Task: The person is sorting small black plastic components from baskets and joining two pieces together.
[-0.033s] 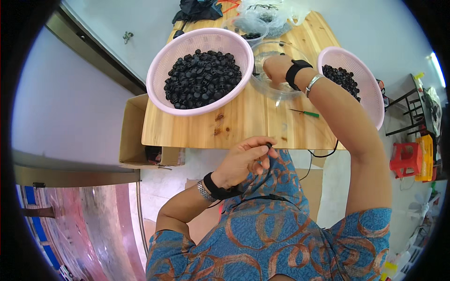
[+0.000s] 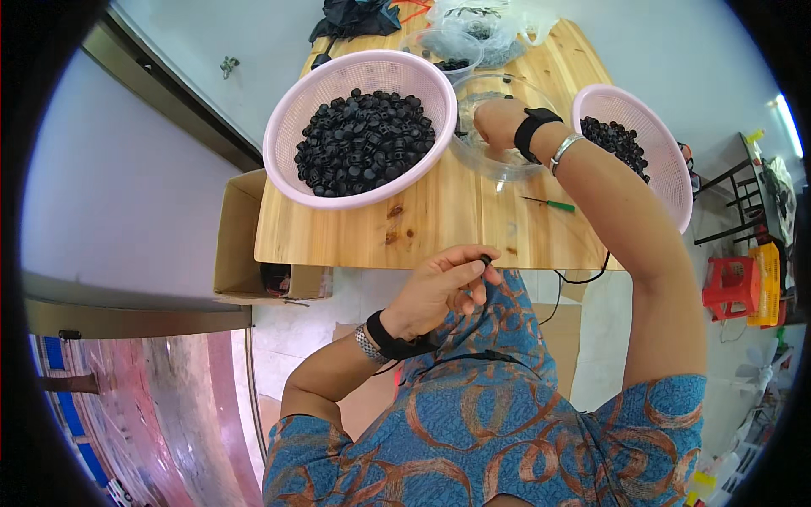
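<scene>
My left hand [image 2: 439, 287] is at the table's near edge, above my lap. Its thumb and fingers pinch a small round black plastic part [image 2: 485, 260]. Farther off, my right hand [image 2: 500, 125] reaches down into a clear plastic bowl [image 2: 500, 173]; its fingertips are hidden, so whether they grip anything does not show. Left of the bowl stands a large pink basket [image 2: 274, 139] with a heap of black plastic parts [image 2: 363, 144]. A second pink basket [image 2: 672, 165], by my right forearm, holds more black parts [image 2: 615, 145].
A thin tool with a green handle [image 2: 559, 205] lies on the wooden table [image 2: 439, 232]. Behind are a smaller clear tub [image 2: 469, 59], plastic bags [image 2: 507, 46] and a black bag [image 2: 355, 19]. A cardboard box [image 2: 236, 245] stands at the left; a red stool [image 2: 731, 287] is far right.
</scene>
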`<state>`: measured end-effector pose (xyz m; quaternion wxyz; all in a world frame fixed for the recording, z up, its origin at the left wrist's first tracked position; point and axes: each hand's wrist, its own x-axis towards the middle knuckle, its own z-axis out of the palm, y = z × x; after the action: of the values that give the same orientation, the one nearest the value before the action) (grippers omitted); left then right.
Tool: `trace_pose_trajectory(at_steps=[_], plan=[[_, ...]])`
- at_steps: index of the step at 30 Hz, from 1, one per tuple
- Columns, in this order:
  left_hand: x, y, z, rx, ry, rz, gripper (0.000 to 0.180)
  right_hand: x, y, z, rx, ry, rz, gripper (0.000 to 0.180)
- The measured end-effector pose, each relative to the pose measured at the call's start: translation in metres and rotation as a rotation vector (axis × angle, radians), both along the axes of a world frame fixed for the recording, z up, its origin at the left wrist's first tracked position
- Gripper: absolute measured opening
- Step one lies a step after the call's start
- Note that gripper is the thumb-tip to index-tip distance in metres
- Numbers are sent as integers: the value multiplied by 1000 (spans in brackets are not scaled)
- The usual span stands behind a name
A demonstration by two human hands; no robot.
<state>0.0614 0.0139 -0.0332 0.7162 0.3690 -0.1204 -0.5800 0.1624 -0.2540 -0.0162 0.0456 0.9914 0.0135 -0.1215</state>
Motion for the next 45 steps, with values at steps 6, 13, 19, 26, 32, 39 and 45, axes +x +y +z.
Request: trace_pose_trajectory(at_steps=[6, 13, 19, 26, 32, 39, 45], plan=[[6, -1, 0, -19, -59, 53, 26, -7, 9, 8, 15, -27, 45, 13], [9, -2, -1, -23, -56, 105, 27, -14, 18, 5, 33, -80, -44, 20], [11, 0, 0, -59, -63, 198, 29, -15, 23, 13, 28, -27, -91, 20], [16, -1, 8, -94, -68, 284, 29, -21, -4, 27, 375, -114, -62, 11], [13, -5, 8, -134, -111, 351, 30, -38, -6, 38, 663, -306, -93, 9], [7, -13, 17, -123, -113, 365, 31, -59, -6, 51, 852, -321, -235, 18], [1, -12, 22, -141, -256, 430, 29, -134, 61, 79, 1204, -387, -56, 13]])
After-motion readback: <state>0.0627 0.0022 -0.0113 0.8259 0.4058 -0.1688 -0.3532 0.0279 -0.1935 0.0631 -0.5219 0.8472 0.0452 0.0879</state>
